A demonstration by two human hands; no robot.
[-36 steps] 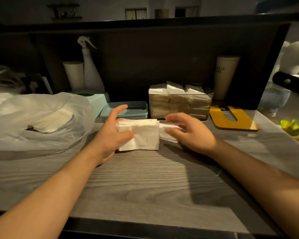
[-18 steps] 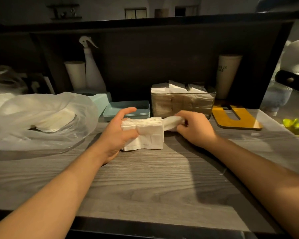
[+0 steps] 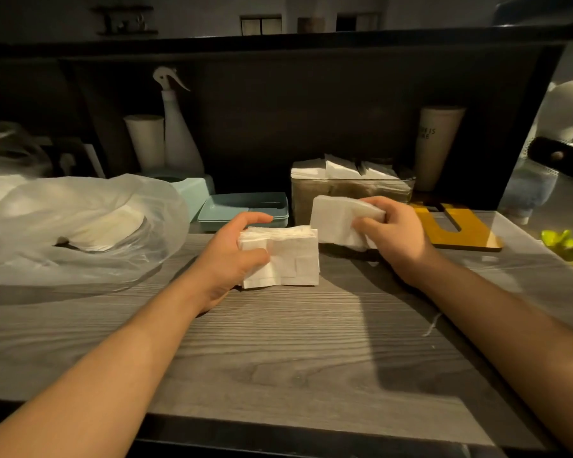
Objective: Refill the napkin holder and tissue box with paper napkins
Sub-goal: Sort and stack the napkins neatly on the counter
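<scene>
A stack of white paper napkins (image 3: 288,259) stands on its edge on the grey wooden counter (image 3: 278,352). My left hand (image 3: 232,256) grips that stack from its left side, thumb in front. My right hand (image 3: 394,233) holds a smaller bundle of napkins (image 3: 336,223) lifted above the counter, just right of the stack. Behind it sits the clear napkin holder (image 3: 351,190) with napkins standing inside. A teal tissue box (image 3: 192,190) is at the back left, partly hidden by a bag, and its teal lid (image 3: 244,211) lies flat beside it.
A large clear plastic bag (image 3: 80,226) with white paper lies at the left. A spray bottle (image 3: 179,133), a paper roll (image 3: 146,140) and a tall cup (image 3: 439,147) stand under the dark shelf. A yellow board (image 3: 457,229) lies at the right.
My right hand pulled a bundle of napkins off the right end of the stack and raised it towards the holder. My left hand kept its grip on the stack.
</scene>
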